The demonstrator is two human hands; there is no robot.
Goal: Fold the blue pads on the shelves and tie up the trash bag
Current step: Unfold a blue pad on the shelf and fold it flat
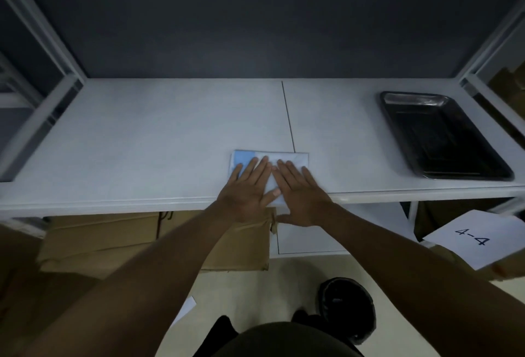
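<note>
A folded blue and white pad (292,158) lies near the front edge of the white shelf (142,143). My left hand (245,186) lies flat on the pad's left part with straight fingers. Beside it my right hand (298,193) presses flat on the right part, its thumb hanging over the shelf's front edge. The two hands nearly touch at the fingertips and hide much of the pad. On the floor below, at the lower right, stands a bin lined with a black trash bag (345,308), its mouth open.
A black metal tray (443,137) sits at the shelf's right end. Shelf posts rise at both sides. Brown cardboard boxes (159,243) fill the level below, and a white sheet marked 4-4 (477,240) lies at the lower right.
</note>
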